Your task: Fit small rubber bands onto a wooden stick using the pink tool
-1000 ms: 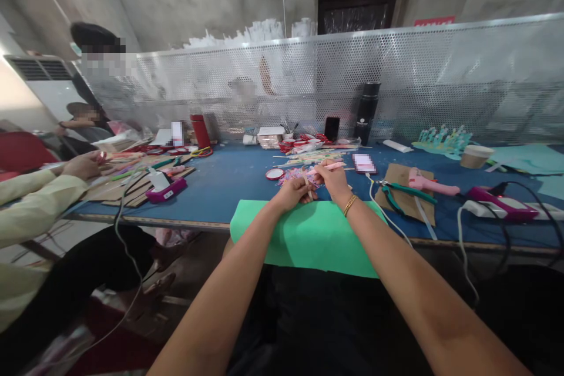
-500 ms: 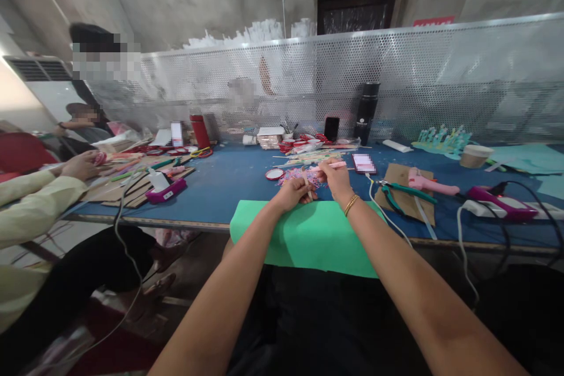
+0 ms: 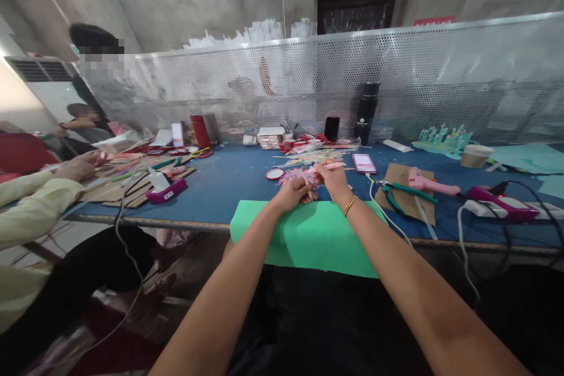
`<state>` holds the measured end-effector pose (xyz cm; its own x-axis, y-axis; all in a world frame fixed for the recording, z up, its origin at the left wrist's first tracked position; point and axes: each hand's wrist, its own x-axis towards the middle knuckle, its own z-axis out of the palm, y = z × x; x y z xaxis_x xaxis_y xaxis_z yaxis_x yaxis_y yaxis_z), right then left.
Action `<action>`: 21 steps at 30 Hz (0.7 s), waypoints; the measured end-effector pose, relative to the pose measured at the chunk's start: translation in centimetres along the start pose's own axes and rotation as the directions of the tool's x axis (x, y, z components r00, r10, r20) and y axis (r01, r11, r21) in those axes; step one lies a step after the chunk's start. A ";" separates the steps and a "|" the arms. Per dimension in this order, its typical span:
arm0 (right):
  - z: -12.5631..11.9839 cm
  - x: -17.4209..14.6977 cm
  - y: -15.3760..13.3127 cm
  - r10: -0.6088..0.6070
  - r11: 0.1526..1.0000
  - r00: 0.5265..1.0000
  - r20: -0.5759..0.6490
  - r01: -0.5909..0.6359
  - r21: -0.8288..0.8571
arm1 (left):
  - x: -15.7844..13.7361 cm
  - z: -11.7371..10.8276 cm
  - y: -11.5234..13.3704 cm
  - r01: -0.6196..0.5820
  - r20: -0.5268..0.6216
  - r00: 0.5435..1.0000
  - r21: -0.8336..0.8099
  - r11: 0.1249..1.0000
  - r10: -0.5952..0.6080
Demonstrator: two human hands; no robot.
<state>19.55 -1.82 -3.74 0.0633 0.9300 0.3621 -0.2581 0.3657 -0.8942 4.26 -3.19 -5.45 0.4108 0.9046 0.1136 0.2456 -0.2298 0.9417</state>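
Observation:
My left hand is closed on a narrow pale strip, which stands up between the fingers; its exact kind is unclear. My right hand is wrapped round a pink pen-like stick, its rear end pointing right and its tip hidden near the strip. Behind both hands lies a heap of thin pink and purple pieces, beside a red-rimmed round lid or tape roll. Under my wrists a green sheet hangs over the table's front edge.
Right of me are a pink glue gun, teal-handled pliers, a purple power strip and a paper cup. A phone trails a white cable. A black flask stands behind. A co-worker's hands work at the left.
My right hand has shifted slightly left with the pink stick, closer to my left hand. My left hand stays in place. The co-worker's hands at the left have moved a little.

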 end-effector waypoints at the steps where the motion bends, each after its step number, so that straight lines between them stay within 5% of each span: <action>1: 0.0 0.0 0.0 0.001 1.000 1.000 -0.017 -0.001 -0.007 | 0.0 0.0 0.0 0.000 0.002 1.000 -0.001 1.000 0.000; 4: 0.0 0.0 0.0 -0.006 1.000 0.997 -0.079 0.004 -0.024 | 0.0 0.0 0.1 0.011 0.002 1.000 -0.003 1.000 -0.011; 9: 0.0 0.0 0.0 -0.014 1.000 1.000 0.017 0.014 -0.010 | 0.0 0.1 0.2 0.009 0.004 1.000 0.002 1.000 -0.009; 14: -0.1 0.1 0.1 -0.011 1.000 0.996 -0.083 0.009 -0.020 | -0.1 0.1 0.2 0.007 0.004 1.000 0.004 1.000 -0.007; 21: 0.0 0.0 -0.1 -0.001 1.000 1.000 -0.009 0.001 -0.008 | 0.0 0.0 0.0 0.001 0.003 1.000 -0.007 1.000 -0.001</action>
<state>19.54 -1.85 -3.67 0.0726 0.9298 0.3609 -0.2500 0.3672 -0.8959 4.32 -3.19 -5.43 0.4135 0.9037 0.1112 0.2402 -0.2261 0.9440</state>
